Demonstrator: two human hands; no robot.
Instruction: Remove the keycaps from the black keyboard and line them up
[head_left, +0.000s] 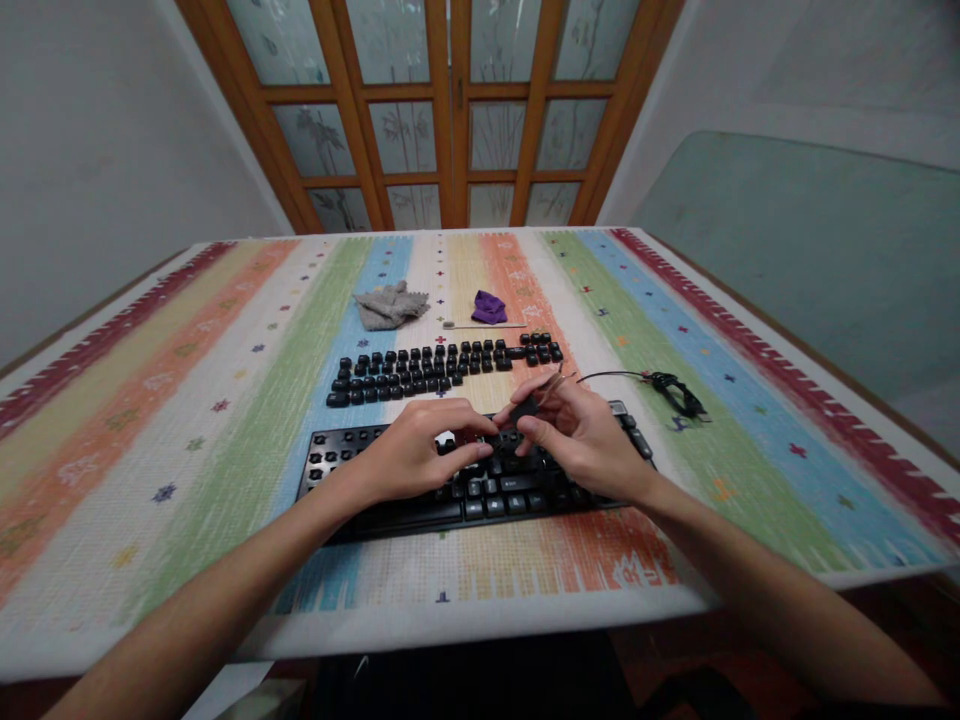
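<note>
**Both hands over the black keyboard**

The left hand (409, 452) lies on the keyboard (390, 500), fingers curled loosely, tips pressing among the keys and holding nothing. Just beside them, the right hand (577, 435) pinches a black keycap (524, 407) between thumb and forefinger, with a thin wire puller (553, 381) poking up past its fingers. Beyond the fingertips, loose keycaps (442, 366) lie in rows on the striped desk (187, 420); farther off sit a grey cloth (390, 305) and a purple cloth (489, 307). A coiled cable (675, 392) lies right of the fingers.

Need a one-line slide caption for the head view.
Left hand steadies black keyboard; right hand pinches black keycap; loose keycaps rowed behind.
</note>
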